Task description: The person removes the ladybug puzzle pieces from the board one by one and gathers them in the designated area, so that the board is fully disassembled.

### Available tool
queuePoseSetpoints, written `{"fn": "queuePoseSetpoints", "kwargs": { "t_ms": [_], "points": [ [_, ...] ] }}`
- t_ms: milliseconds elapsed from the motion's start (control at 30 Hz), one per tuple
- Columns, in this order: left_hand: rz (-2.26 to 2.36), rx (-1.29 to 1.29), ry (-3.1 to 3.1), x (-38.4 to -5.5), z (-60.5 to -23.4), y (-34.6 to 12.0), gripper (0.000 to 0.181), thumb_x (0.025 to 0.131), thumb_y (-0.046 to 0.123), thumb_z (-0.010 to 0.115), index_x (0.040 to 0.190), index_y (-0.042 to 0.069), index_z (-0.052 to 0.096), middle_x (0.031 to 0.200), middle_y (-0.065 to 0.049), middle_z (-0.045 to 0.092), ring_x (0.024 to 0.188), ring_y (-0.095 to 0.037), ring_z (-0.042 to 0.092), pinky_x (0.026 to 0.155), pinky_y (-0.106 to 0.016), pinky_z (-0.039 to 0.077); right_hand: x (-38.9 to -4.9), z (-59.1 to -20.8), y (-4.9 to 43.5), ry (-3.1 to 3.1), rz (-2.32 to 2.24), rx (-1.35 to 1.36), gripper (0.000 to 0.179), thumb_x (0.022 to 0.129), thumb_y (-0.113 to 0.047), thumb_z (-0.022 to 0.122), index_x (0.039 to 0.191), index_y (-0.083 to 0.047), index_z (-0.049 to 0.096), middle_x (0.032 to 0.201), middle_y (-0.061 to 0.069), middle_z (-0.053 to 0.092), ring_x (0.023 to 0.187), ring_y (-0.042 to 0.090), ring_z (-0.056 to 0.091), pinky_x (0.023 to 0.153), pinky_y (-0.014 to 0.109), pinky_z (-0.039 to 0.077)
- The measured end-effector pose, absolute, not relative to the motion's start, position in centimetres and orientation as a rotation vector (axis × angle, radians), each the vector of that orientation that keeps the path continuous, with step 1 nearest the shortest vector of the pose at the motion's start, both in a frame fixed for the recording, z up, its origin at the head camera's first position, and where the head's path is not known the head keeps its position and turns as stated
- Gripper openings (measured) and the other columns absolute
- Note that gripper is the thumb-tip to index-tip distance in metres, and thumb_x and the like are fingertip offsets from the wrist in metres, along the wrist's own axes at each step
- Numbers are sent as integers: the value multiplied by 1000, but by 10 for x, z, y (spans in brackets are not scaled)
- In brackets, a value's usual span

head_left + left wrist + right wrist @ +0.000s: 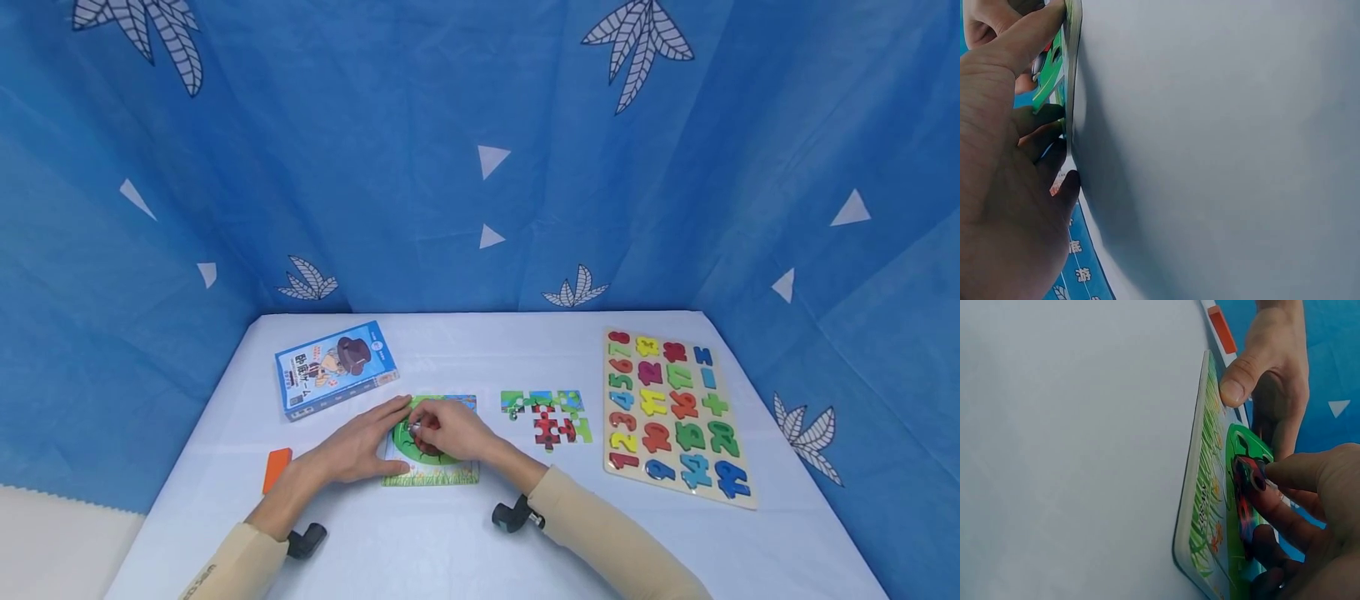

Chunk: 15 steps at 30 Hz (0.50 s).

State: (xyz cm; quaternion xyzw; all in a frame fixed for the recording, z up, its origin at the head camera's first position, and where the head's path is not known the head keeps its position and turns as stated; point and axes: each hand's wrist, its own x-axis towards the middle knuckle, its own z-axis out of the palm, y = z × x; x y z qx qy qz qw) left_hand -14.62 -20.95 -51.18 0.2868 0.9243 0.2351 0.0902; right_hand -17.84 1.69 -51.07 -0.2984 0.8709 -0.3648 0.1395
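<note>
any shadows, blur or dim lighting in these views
Left wrist: a soft, dark shadow spreads over the white tabletop beside the puzzle board; right wrist: dim, the pinched piece looking slightly soft; head: brighter, large lettering on the blue box readable.

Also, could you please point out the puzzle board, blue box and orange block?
Puzzle board (438, 478): head view, grassy strip.
Blue box (334, 365): head view, top face.
Orange block (277, 470): head view, top face.
</note>
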Motion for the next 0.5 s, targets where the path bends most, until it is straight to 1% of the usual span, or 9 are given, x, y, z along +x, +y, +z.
{"fn": "queuePoseSetpoints", "kwargs": {
  "t_ms": [267,500],
  "points": [
    [709,844,2741,-146,-510,-210,93,82,53,79,154,10,40,165,-5,28,151,-30,28,117,-53,34,-178,-510,16,2509,-1059,-845,14,100,-23,64,113,-21,68,84,-16,66,67,-3,59,63,18,48],
    [714,841,2732,-147,-512,-210,93,82,55,78,155,10,40,165,-5,27,151,-30,28,117,-53,34,-178,-509,17,2528,-1045,-853,15,97,-21,66,113,-22,68,85,-16,65,70,-3,58,63,18,48]
  ]
}}
